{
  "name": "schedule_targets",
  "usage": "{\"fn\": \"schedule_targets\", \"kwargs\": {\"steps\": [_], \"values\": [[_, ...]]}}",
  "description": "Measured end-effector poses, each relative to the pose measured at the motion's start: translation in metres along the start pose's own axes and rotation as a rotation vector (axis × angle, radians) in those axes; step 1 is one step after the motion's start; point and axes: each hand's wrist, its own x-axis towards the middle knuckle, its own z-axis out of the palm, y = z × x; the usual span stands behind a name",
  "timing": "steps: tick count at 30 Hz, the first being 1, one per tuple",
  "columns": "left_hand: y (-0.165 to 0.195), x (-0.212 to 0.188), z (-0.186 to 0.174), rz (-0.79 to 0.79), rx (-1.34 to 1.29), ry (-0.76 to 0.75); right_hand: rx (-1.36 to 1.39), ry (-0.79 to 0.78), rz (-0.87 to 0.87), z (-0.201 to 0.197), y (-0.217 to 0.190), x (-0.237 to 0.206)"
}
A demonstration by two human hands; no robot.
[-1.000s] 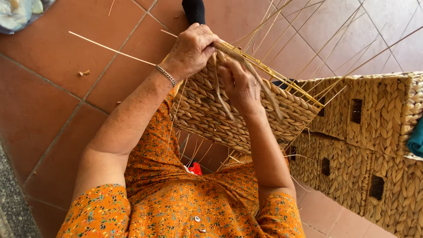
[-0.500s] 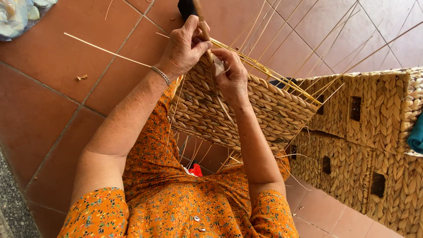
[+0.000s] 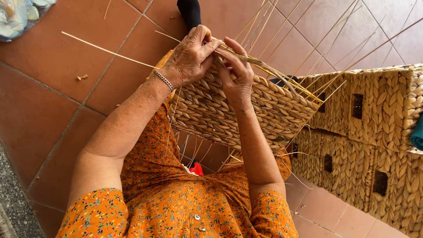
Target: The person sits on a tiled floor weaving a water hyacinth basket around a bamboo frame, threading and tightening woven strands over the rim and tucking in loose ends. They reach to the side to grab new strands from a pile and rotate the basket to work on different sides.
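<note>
Terracotta floor (image 3: 53, 88) all around, tiled, with a loose straw (image 3: 105, 50) lying across it at left. Stacked at right: finished baskets (image 3: 374, 145), boxy, woven pale tan, each with small square handle holes; can't see inside them, just something teal (image 3: 417, 132) poking in at the far right edge. Crumpled plastic bag (image 3: 17, 15) up in the top left corner, contents too blurry to call.

On the lap, over the orange floral dress (image 3: 176, 202): half-made basket (image 3: 246, 110), tipped on its side, braided wall facing up, long thin reeds (image 3: 308, 48) fanning out from its top edge toward the upper right. Inside of it not visible from here, so no telling what's in there. Bit of red (image 3: 196, 169) peeking out underneath, plus a dark object (image 3: 189, 13) on the floor just past the top rim.

Left hand (image 3: 189, 59), silver bracelet (image 3: 164, 80) on the wrist, curled over the basket's upper rim, fingers pressed together and pinching a strand (image 3: 229, 47) at the edge. Right hand (image 3: 235, 75) just beside it, touching, palm against the woven wall, thumb and fingers closed on that same strand where the weave ends. Both grips tight, nothing spread.
</note>
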Motion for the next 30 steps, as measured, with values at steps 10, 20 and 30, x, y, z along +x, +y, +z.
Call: {"fn": "schedule_targets", "kwargs": {"steps": [10, 20, 30], "values": [[0.012, 0.002, -0.008, 0.070, 0.069, 0.140, 0.094, 0.237, 0.098, 0.013, 0.017, -0.003], [-0.012, -0.019, 0.002, 0.112, 0.142, 0.059, -0.385, 0.286, 0.026, 0.014, 0.030, 0.009], [-0.039, 0.024, 0.008, -0.213, 0.032, -0.026, -0.268, 0.230, 0.100, 0.017, 0.025, -0.013]]}}
